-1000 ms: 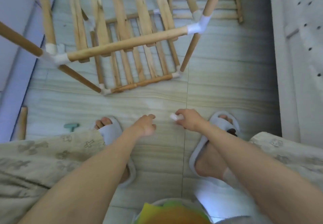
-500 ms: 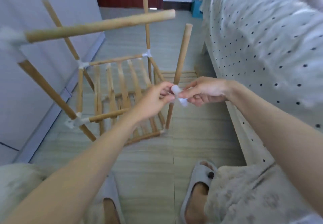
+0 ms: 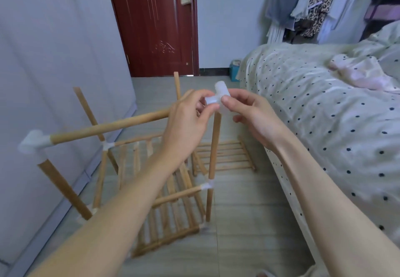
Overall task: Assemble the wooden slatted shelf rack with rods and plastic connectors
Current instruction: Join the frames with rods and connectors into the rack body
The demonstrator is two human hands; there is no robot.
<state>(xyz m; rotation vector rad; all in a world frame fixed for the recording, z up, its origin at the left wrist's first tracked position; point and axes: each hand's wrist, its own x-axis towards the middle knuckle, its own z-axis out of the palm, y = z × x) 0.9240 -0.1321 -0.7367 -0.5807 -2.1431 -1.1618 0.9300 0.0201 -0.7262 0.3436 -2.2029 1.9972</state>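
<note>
Both hands pinch one white translucent plastic connector (image 3: 218, 99) at frame centre: left hand (image 3: 186, 118) on its side stub, right hand (image 3: 249, 112) on its body. Below, half-built rack (image 3: 164, 192) of round wooden rods, slats, white joints on grey tiled floor (image 3: 242, 229). Spotted bed (image 3: 324, 108) right, red door (image 3: 155, 23) top.

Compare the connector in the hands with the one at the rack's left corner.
The connector in the hands is loose, with no rod seen in it; the corner connector is fitted on the rack, with rods in it. The first is pinched by the left hand and right hand; the second is untouched. Both are white plastic.
</note>
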